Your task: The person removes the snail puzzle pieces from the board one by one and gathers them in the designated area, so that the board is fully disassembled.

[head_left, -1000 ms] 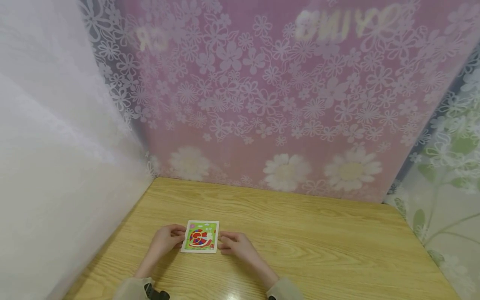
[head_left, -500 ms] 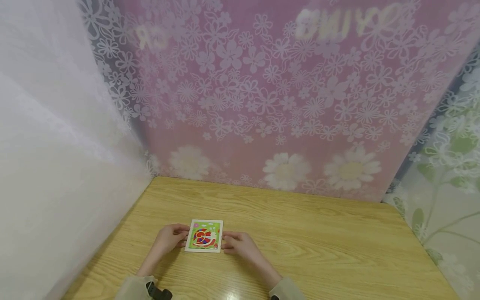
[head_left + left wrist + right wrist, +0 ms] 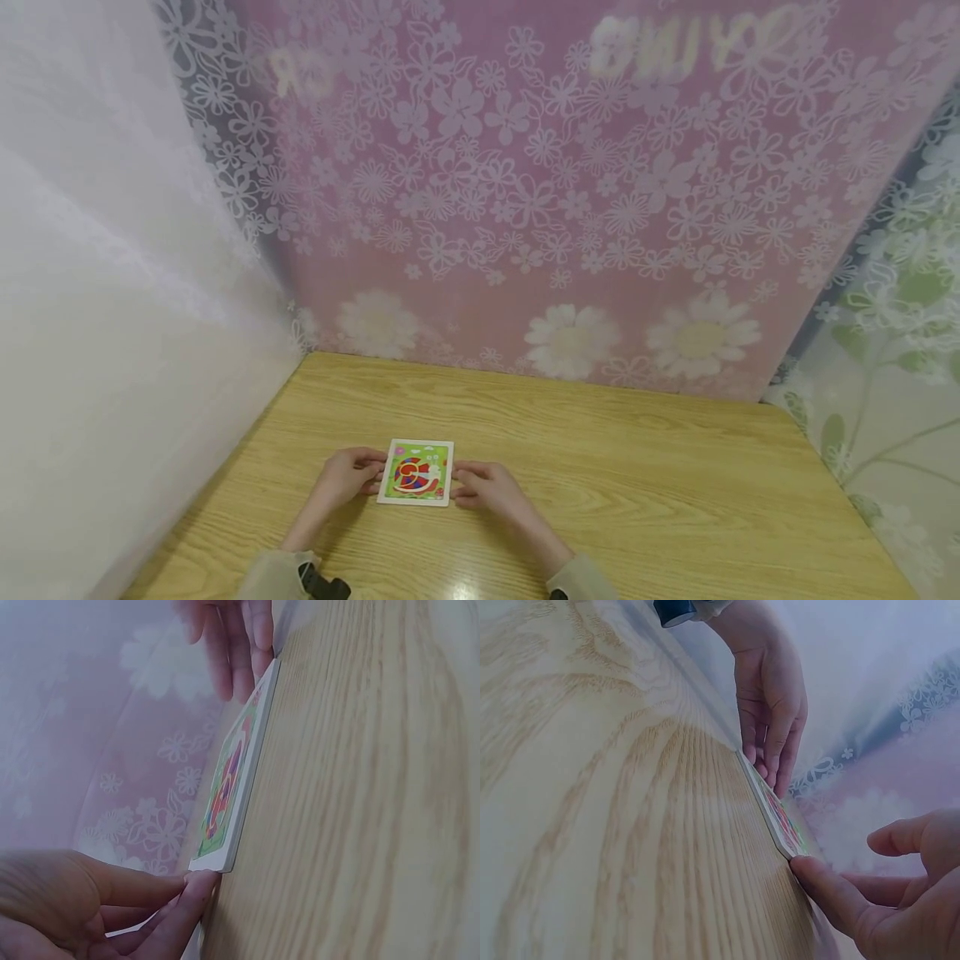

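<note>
Your picture board (image 3: pixel 416 472) lay on the table (image 3: pixel 637 475) between your left hand (image 3: pixel 349 478), fingertips close together, and right hand (image 3: pixel 491 487), fingers spread, both touching its edges; light, even pressure seemed advisable.

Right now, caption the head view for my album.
Left-hand grip and right-hand grip flank a square, white-framed snail picture on a yellow wood-grain table.

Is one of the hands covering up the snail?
No, in the head view the left hand and right hand are at opposite sides of the snail picture, leaving the snail uncovered.
</note>
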`<state>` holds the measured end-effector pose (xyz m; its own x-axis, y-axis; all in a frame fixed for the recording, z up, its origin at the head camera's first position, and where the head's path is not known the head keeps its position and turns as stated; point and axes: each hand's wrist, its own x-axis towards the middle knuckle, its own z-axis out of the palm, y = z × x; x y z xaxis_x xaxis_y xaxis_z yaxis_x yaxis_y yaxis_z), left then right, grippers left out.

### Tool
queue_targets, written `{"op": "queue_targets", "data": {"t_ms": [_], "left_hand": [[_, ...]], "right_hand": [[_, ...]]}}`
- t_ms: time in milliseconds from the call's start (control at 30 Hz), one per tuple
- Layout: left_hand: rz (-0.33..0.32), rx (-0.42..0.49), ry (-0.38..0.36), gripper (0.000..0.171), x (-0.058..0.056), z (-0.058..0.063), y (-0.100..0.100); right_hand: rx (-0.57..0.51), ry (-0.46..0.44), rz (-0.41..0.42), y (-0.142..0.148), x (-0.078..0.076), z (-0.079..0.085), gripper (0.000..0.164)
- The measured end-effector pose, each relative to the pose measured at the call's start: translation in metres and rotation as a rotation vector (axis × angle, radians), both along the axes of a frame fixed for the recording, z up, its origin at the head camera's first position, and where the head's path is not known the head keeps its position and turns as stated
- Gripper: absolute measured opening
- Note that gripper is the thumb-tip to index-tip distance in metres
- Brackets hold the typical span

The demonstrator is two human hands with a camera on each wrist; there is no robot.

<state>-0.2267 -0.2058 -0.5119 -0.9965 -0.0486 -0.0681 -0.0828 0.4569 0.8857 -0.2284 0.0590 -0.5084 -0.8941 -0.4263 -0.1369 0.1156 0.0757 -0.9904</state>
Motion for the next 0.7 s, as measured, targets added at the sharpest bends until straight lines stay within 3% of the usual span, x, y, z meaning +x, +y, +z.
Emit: {"op": "queue_targets", "data": {"t_ms": [700], "left_hand": [[-0.026, 0.022, 0.000, 0.019, 0.001, -0.002, 0.022]], "right_hand": [[0.025, 0.009, -0.020, 0.024, 0.006, 0.003, 0.045]]}}
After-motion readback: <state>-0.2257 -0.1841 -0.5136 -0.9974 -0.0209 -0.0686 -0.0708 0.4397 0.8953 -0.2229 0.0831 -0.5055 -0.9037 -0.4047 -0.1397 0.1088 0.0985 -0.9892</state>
